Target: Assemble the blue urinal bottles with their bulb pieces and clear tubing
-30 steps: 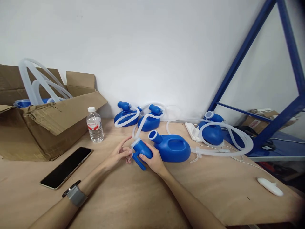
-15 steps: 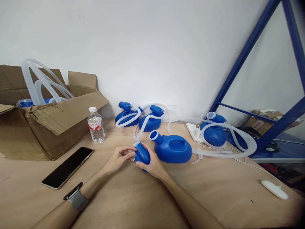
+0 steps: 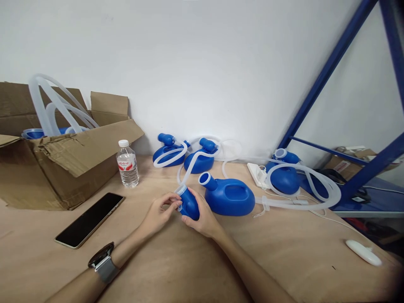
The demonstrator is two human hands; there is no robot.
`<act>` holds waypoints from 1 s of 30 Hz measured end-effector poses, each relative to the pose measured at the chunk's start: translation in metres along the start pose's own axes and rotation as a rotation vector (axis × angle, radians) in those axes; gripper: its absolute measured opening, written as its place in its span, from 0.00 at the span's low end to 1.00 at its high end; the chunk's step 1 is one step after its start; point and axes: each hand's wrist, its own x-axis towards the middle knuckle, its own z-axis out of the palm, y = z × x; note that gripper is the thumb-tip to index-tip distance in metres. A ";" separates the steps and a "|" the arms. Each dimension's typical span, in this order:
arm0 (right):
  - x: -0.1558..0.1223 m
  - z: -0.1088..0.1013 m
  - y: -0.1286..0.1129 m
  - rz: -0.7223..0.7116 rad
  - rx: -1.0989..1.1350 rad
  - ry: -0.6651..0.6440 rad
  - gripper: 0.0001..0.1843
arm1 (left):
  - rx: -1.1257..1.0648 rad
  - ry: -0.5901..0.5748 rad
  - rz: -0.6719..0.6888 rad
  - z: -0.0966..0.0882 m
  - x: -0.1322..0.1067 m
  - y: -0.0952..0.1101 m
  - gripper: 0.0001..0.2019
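My right hand (image 3: 204,216) is wrapped round a blue plastic urinal funnel (image 3: 190,204) with a whitish rim, held tilted above the table. At the funnel's left side, the thumb and fingers of my left hand (image 3: 162,211) pinch a small pale piece at its edge, partly hidden by the fingertips. Just right of my right hand lies a blue urinal bottle (image 3: 229,198) with a handle hole and an uncapped, white-rimmed neck. A clear hose (image 3: 284,203) lies behind its right end. Another translucent hose (image 3: 193,162) runs down behind the funnel; whether they join is hidden.
Two blue urinal bottles (image 3: 198,163) with hoses stand by the wall, another (image 3: 285,179) at right beside a power strip (image 3: 257,174). On the left are a cardboard box (image 3: 85,155) of hoses, a water bottle (image 3: 128,168) and a phone (image 3: 90,219). A white device (image 3: 362,252) lies far right.
The funnel has turned slightly in my hands, its rim tilting more toward me. My left fingers have shifted a little along its side, and my left wrist has rolled.
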 end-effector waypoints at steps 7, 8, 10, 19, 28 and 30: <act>-0.003 0.014 -0.016 0.118 0.046 0.128 0.41 | 0.167 0.100 0.240 0.003 -0.007 0.002 0.07; -0.003 0.014 -0.017 0.116 0.049 0.134 0.42 | 0.182 0.109 0.288 0.004 -0.008 0.002 0.07; -0.003 0.013 -0.017 0.094 0.058 0.132 0.42 | 0.204 0.124 0.392 0.005 -0.009 0.003 0.06; -0.001 0.011 -0.021 0.055 0.083 0.156 0.39 | 0.248 0.132 0.504 0.007 -0.011 0.008 0.04; -0.001 0.013 -0.016 0.041 0.108 0.226 0.38 | 0.227 0.102 0.453 0.009 -0.010 0.008 0.06; -0.002 0.014 -0.015 0.034 0.106 0.240 0.38 | 0.235 0.112 0.443 0.010 -0.011 0.006 0.08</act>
